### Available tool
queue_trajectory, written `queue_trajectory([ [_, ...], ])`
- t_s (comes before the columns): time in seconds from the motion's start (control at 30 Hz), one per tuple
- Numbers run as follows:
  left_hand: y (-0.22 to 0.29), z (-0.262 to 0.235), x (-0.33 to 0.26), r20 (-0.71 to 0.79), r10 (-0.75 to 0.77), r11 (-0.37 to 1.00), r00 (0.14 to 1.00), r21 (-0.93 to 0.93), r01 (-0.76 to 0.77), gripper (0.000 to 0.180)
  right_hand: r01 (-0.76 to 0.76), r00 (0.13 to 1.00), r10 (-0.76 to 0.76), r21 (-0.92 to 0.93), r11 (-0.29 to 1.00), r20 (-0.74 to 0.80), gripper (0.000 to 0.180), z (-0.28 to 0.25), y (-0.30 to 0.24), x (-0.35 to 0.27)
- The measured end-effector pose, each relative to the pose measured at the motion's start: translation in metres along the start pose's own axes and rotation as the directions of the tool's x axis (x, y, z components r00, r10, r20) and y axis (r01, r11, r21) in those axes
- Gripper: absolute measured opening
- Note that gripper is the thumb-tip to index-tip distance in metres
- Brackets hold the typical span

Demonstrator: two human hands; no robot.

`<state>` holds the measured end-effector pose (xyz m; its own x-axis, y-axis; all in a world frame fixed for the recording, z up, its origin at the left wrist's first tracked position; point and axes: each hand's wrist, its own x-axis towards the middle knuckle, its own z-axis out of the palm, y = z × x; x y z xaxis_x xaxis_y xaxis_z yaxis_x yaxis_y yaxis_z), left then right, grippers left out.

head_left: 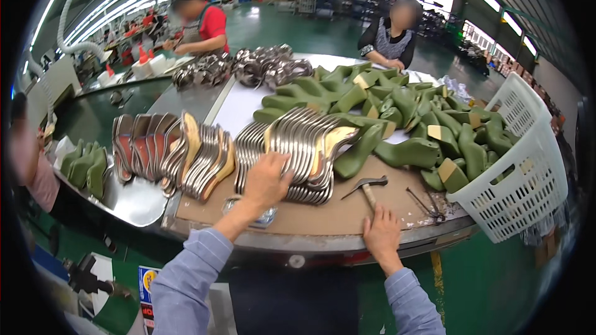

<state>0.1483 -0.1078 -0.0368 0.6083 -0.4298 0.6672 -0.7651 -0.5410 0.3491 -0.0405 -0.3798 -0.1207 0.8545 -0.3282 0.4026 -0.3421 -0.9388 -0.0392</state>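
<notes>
Metal-edged bench with brown board top (335, 218), bearing heaped glossy green shoe lasts (360, 154).
At bench centre, a row of curved, silver-edged sole plates (307, 149) stands on edge, presumably nested to save space. Left hand (267, 180), fingers bent, touches the row's near side; fingertip contact is hard to make out, so grip cannot be told. Right hand (382, 236) lies palm-down over a dark-headed, wooden-handled hammer (369, 194), perhaps steadying it; the handle's end is covered, grip likewise unclear.
</notes>
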Motion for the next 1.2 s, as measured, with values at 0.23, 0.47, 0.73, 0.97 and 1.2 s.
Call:
queue_trajectory([
  [0.23, 0.056, 0.08, 0.05, 0.129, 0.113, 0.962, 0.985, 0.234, -0.141, 0.061, 0.017, 1.0, -0.017, 0.021, 1.0, -0.011, 0.061, 0.003, -0.004, 0.002],
  [0.47, 0.034, 0.099, 0.07, 0.15, -0.024, 0.964, 0.988, 0.264, -0.017, 0.05, -0.008, 1.0, 0.011, 0.142, 0.99, -0.022, 0.056, 0.0, -0.006, 0.002],
  [0.73, 0.018, 0.098, 0.089, 0.169, -0.419, 0.741, 0.892, -0.504, 0.444, 0.042, 0.003, 0.999, 0.004, 0.136, 0.991, -0.048, 0.056, 0.0, -0.001, -0.002],
  [0.97, 0.009, 0.091, 0.103, 0.125, -0.565, 0.327, 0.816, -0.874, 0.36, 0.016, 0.007, 0.999, -0.001, 0.169, 0.986, -0.036, 0.057, 0.003, -0.001, 0.0],
  [1.2, 0.023, 0.027, 0.129, 0.471, -0.568, -0.339, 0.675, -0.881, 0.329, 0.035, -0.001, 1.0, 0.006, 0.176, 0.984, -0.028, 0.057, 0.002, 0.003, -0.001],
])
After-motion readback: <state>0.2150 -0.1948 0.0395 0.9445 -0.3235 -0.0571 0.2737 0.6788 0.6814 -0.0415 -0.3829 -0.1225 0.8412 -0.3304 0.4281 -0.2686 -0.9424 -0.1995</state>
